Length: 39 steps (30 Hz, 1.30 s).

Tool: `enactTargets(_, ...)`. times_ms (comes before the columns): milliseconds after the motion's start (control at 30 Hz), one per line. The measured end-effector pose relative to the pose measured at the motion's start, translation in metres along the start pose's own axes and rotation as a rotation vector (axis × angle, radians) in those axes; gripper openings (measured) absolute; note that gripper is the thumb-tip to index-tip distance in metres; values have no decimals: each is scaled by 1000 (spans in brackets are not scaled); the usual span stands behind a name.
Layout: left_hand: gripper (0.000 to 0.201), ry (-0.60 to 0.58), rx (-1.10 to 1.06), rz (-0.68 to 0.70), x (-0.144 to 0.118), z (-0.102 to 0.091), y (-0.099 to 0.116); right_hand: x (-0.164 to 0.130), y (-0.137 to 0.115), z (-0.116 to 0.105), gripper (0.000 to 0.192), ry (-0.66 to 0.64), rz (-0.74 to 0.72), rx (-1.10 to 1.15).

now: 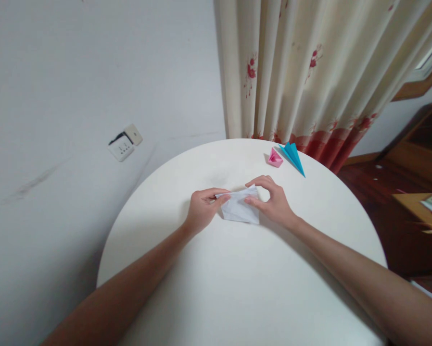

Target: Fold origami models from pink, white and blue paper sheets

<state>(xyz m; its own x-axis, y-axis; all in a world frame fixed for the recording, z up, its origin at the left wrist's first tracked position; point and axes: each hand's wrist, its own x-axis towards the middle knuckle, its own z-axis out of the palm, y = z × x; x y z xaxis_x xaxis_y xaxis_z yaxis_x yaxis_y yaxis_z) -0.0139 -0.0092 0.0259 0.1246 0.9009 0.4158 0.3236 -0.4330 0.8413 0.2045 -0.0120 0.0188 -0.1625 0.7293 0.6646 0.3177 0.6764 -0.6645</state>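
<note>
- White folded paper (240,207) flat on round white table (237,288), a little beyond table centre, partly creased, pointed flap raised along far edge.
- Left hand (201,210) at paper's 9 o'clock: thumb and fingertips pinched together on the left corner, heel of hand resting on table.
- Right hand (273,204) at paper's 3 o'clock: thumb pressed on right edge of paper, forefinger curled over the far corner, closed on the sheet; remaining fingers arched above table.
- Both forearms angled in from 7 and 5 o'clock, converging at paper.
- Pink folded paper piece (274,158) at 1 o'clock from the white sheet, near far table rim, well apart from both hands.
- Blue paper plane (293,156) just beside pink piece at its 3 o'clock, nose pointing toward 4 o'clock; cannot tell whether touching.
- Cream curtain with red flower print (310,72) behind table at 12 to 2 o'clock, hem close to far table rim.
- Wall socket (124,144) on white wall at 10 o'clock, dark cable plugged in.
- Wooden furniture (414,158) at 3 o'clock, off the table; blurred papers on a ledge there.
</note>
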Motion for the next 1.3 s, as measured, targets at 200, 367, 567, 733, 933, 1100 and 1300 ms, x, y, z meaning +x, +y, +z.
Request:
enactTargets(200,17,-22,-66,-51,0,2,-1,-3,-2,3,14,-14,58,129)
enactTargets(367,18,-24,-75,-76,0,1,-3,-3,-1,4,13,-2,74,164)
enactTargets(567,17,-38,-70,-87,0,3,-1,-5,-2,8,16,-4,154,201)
enactTargets(733,24,-77,19,-129,0,4,0,-7,-5,11,16,-18,274,250)
enactTargets(933,24,-201,9,-180,0,2,3,-10,-10,18,21,-98,541,412)
enactTargets(1100,23,-283,-26,-198,-1,1,3,-12,-12,22,24,-146,622,475)
enactTargets(1300,26,-305,-19,-241,-1,2,3,-13,-10,26,27,-121,696,497)
